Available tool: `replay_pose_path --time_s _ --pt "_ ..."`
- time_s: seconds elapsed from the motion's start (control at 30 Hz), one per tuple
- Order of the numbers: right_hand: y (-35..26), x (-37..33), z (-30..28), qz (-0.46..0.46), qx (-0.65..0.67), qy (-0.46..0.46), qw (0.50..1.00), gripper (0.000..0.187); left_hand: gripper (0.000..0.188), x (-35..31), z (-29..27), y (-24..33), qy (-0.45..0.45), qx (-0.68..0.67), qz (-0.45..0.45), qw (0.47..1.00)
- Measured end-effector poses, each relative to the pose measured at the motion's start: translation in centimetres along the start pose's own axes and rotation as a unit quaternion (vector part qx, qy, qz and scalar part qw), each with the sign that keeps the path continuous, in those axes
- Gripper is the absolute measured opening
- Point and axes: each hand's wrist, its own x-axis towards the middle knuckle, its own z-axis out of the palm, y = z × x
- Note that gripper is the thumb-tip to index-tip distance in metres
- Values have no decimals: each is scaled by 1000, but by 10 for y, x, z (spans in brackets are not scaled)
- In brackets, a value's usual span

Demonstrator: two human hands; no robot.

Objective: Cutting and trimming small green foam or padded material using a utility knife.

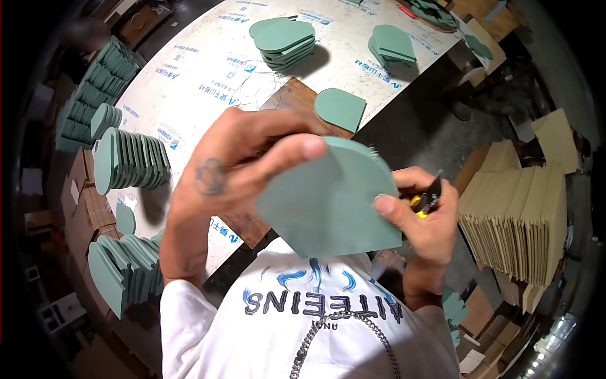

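In front of my chest I hold a flat green panel [334,199] with one rounded end and straight lower edges. My left hand [249,151] is closed on its upper left edge, the thumb lying on the face and the other fingers mostly hidden behind. At the right edge, my right hand [426,221] presses its thumb to the panel. That hand also grips a black-and-yellow utility knife [430,197], pointing up and away from the panel. Beyond the panel, a similar green panel [341,106] lies on a brown board [291,95] at the table's edge.
A white printed table [208,47] curves around the far side. Green panels stand in a stack [284,41], another stack [391,45] and an upright row [132,161]. More fill the left side [123,271]. Tan boards [511,215] stand packed on the right.
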Motion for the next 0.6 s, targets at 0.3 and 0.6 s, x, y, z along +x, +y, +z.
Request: replay_pose_path --time_s 0.3,0.6 --pt "-5 -1 -27 -1 129 46 991 20 32 -24 49 -1 249 -187 13 950" --pt "-3 -10 -48 10 131 96 987 24 37 -19 65 10 222 -85 82 968"
